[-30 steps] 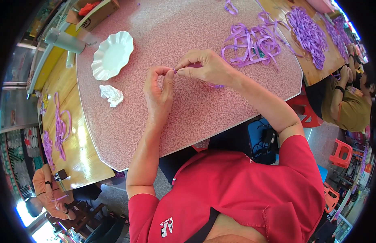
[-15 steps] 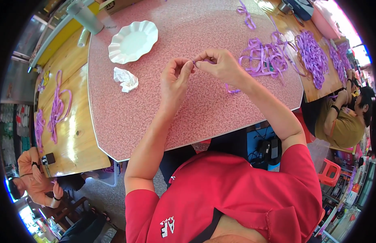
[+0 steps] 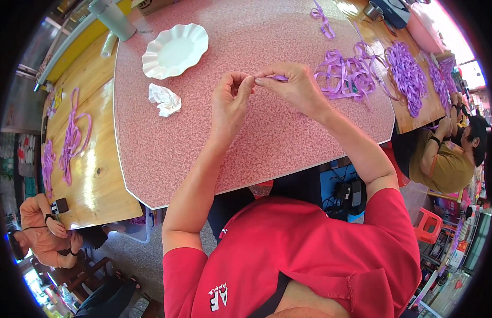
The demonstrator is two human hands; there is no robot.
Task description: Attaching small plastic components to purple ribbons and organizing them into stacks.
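My left hand (image 3: 230, 103) and my right hand (image 3: 294, 88) meet fingertip to fingertip above the pink speckled tabletop (image 3: 203, 159). Both are closed in a pinch. A short piece of purple ribbon (image 3: 281, 78) shows between the thumb and fingers of my right hand. The small bit pinched where the fingertips meet is mostly hidden. Just right of my right hand lies a loose tangle of purple ribbon (image 3: 336, 94) on the table. A crumpled white tissue (image 3: 164, 100) lies to the left of my left hand.
A white scalloped plate (image 3: 175, 50) sits beyond the tissue, near a pale green tumbler (image 3: 111, 18). More purple ribbon (image 3: 407, 74) is heaped on the wooden table at right, and bundles (image 3: 72, 135) lie on the left one. Co-workers sit at both sides, near a red stool (image 3: 428, 225).
My fingertips stay together, with only a small shift of my right hand. The ribbon end hanging below my right hand no longer shows. The co-worker at left has moved their hands.
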